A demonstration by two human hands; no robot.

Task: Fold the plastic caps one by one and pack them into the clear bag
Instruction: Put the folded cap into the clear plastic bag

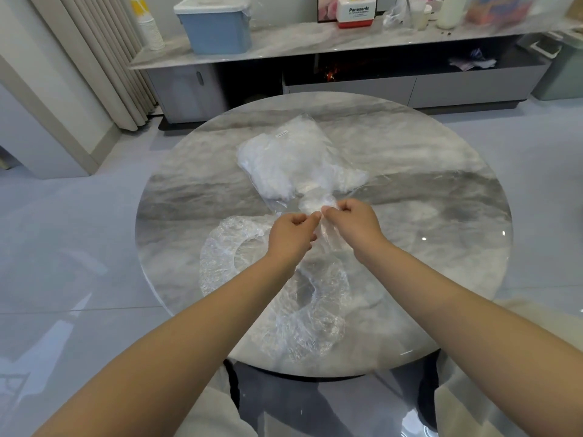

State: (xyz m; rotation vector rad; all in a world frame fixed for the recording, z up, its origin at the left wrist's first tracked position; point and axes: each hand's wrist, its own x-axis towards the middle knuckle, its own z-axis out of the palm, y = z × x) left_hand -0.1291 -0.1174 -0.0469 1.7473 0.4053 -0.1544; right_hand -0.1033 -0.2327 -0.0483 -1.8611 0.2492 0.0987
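Observation:
A clear bag [293, 159] stuffed with white folded caps lies in the middle of the round marble table [441, 184]. At its near mouth sits a small white bundle, a folded cap [315, 200]. My left hand [291, 236] and my right hand [351, 223] meet just below that bundle, each pinching thin clear plastic between thumb and fingers. Whether that plastic is the bag's mouth or the cap I cannot tell. Two loose crinkled caps lie flat: one [220, 250] under my left wrist, one [318, 313] near the table's front edge.
Behind the table runs a low marble-topped cabinet [315, 39] with a blue lidded box [214, 25], a stack of paper cups [150, 26], a red and white Panasonic box [356, 11] and bottles. Curtains [104, 58] hang at the left. Grey tiled floor surrounds the table.

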